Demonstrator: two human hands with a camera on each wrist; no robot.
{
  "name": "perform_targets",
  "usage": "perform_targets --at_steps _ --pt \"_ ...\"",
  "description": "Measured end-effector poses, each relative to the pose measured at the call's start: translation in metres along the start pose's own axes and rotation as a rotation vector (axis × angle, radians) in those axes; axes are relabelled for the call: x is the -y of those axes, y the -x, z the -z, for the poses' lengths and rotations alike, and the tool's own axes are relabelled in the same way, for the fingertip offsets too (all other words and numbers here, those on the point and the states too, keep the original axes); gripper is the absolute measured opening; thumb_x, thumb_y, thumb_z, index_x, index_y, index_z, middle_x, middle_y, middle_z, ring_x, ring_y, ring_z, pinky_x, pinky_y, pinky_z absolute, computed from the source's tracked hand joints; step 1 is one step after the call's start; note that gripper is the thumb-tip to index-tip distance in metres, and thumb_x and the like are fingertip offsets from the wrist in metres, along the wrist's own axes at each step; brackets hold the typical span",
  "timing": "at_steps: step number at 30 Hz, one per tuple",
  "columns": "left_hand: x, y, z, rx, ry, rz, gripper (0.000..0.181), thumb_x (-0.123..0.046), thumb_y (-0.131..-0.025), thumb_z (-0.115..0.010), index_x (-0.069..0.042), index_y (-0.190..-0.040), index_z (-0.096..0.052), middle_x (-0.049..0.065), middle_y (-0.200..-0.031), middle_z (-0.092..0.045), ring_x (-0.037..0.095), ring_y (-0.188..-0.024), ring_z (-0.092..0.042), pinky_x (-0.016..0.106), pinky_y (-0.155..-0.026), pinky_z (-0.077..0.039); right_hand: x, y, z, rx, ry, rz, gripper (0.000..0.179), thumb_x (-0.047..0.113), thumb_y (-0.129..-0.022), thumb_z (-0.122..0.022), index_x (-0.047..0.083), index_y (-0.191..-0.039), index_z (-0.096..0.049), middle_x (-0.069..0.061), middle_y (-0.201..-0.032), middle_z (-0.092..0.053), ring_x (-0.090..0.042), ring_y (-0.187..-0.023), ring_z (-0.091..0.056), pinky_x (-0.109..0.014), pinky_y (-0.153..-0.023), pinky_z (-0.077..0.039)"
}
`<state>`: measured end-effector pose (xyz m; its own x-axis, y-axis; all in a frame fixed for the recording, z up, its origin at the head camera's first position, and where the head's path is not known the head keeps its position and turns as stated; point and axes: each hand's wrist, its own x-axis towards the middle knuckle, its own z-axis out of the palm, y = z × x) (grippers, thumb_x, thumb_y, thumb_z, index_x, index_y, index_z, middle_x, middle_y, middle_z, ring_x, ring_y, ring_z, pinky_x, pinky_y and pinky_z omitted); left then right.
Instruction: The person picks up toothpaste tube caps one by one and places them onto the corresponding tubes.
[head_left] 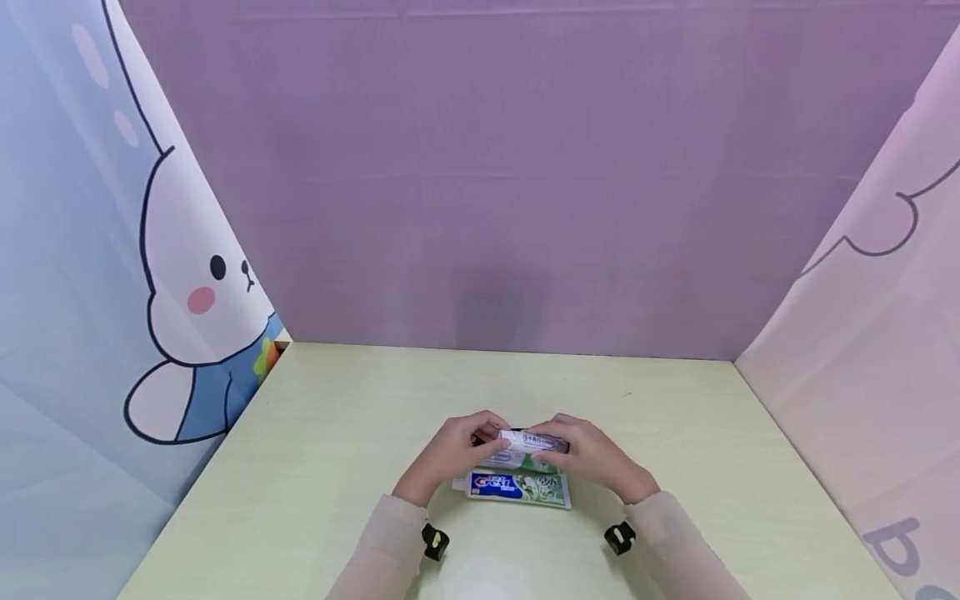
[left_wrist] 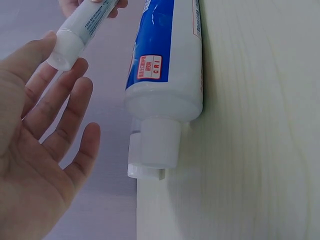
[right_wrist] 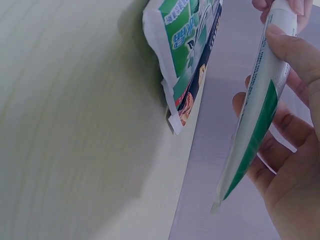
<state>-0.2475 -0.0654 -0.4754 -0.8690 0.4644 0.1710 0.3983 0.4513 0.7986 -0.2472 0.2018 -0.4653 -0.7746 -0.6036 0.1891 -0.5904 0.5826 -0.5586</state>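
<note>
Both hands hold one white toothpaste tube (head_left: pixel 525 439) sideways above the table. My left hand (head_left: pixel 456 450) pinches its white cap end between thumb and fingers. Farther along the tube, my right hand (head_left: pixel 592 450) grips it with the thumb on the near side and fingers behind. A green wedge marks the tube's flat end in the right wrist view. Nearest me on the table lies a blue, white and green Crest toothpaste tube (head_left: pixel 519 488), cap to the left. Just behind it is a white and green tube (head_left: pixel 517 461), partly covered by the hands.
In the right wrist view, a dark printed tube end (right_wrist: pixel 188 106) shows beside the Crest tube. The pale wooden table (head_left: pixel 360 392) meets a purple backdrop (head_left: pixel 510 183). Printed cloths stand at the left (head_left: pixel 67 292) and right (head_left: pixel 885 350). Black wrist cameras sit at both cuffs.
</note>
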Motion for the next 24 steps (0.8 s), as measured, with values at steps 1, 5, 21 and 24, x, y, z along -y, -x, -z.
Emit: perform_targets --at_steps 1,5,21,24 --pt "0.0 0.0 0.0 0.0 0.002 0.0 0.018 -0.033 -0.098 -0.067 -0.029 -0.115 -0.068 -0.013 -0.097 -0.067 0.006 -0.089 -0.063 0.028 -0.083 -0.053 0.0001 -0.0001 0.0 -0.001 0.0 0.001 0.037 0.036 -0.094 -0.072 0.022 -0.128 -0.068 0.014 -0.108 -0.062 -0.004 -0.088 -0.057 -0.026 -0.074 -0.053" --pt "-0.001 -0.0003 0.0 0.002 0.015 -0.005 0.018 -0.033 -0.098 -0.067 -0.029 -0.116 -0.068 -0.013 -0.097 -0.067 0.006 -0.09 -0.063 0.028 -0.082 -0.054 0.0003 -0.0005 0.0 -0.005 0.001 0.003 0.037 0.036 -0.094 -0.072 0.021 -0.127 -0.069 0.014 -0.107 -0.062 -0.004 -0.087 -0.057 -0.026 -0.073 -0.053" --pt "-0.0032 -0.0046 -0.0035 0.017 -0.026 -0.037 0.04 -0.033 -0.09 -0.077 -0.021 -0.127 -0.071 -0.006 -0.117 -0.069 0.004 -0.096 -0.063 0.025 -0.083 -0.053 0.0061 -0.0032 0.0015 0.016 0.024 -0.018 0.037 0.033 -0.093 -0.073 0.02 -0.127 -0.069 0.012 -0.107 -0.063 -0.003 -0.087 -0.058 -0.025 -0.074 -0.053" --pt "-0.0033 -0.0047 -0.0033 0.007 -0.027 -0.044 0.039 -0.032 -0.09 -0.077 -0.02 -0.127 -0.072 -0.006 -0.115 -0.07 0.004 -0.094 -0.063 0.024 -0.082 -0.054 0.0063 -0.0033 0.0017 0.014 0.013 -0.015 0.036 0.032 -0.093 -0.073 0.019 -0.127 -0.069 0.011 -0.107 -0.063 -0.004 -0.086 -0.058 -0.025 -0.073 -0.053"
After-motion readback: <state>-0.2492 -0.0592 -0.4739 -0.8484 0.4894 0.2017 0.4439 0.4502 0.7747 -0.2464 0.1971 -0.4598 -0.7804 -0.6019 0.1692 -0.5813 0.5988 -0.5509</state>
